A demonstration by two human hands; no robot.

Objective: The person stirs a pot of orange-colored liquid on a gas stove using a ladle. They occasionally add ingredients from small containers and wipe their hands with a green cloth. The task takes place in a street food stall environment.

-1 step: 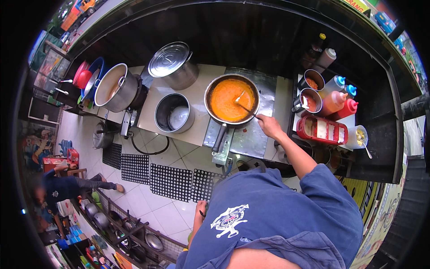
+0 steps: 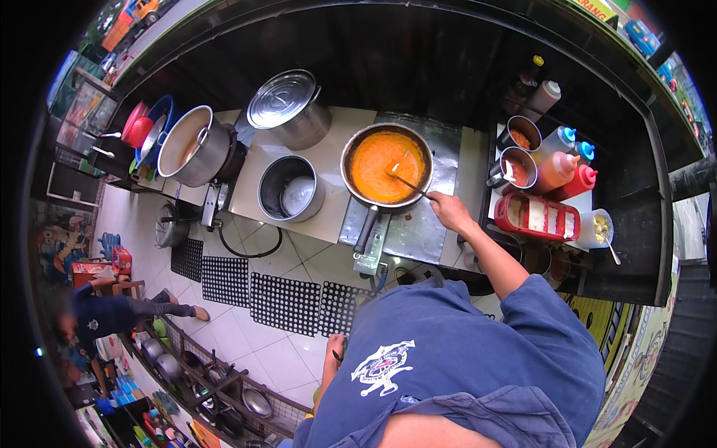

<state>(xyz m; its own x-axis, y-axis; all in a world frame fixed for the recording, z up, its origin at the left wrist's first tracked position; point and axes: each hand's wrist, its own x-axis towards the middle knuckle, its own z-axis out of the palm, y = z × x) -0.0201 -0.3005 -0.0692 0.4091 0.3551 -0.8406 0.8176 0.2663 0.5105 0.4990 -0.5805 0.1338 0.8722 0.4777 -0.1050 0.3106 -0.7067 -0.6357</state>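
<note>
Right grip (image 2: 447, 211) holds the utensil (image 2: 408, 184), its tip shifted slightly left in the sauce (image 2: 370, 158), indicating stirring; left grip (image 2: 335, 345) state cannot be determined

Orange sauce (image 2: 371, 160) fills a dark frying pan (image 2: 346, 173)

The round pan sits mid-counter, its long dark handle pointing near and slightly left. The sauce looks thick, with a pale patch right of its middle. A thin dark utensil (image 2: 408, 182) slants in over the near right rim, its tip in the sauce.
</note>
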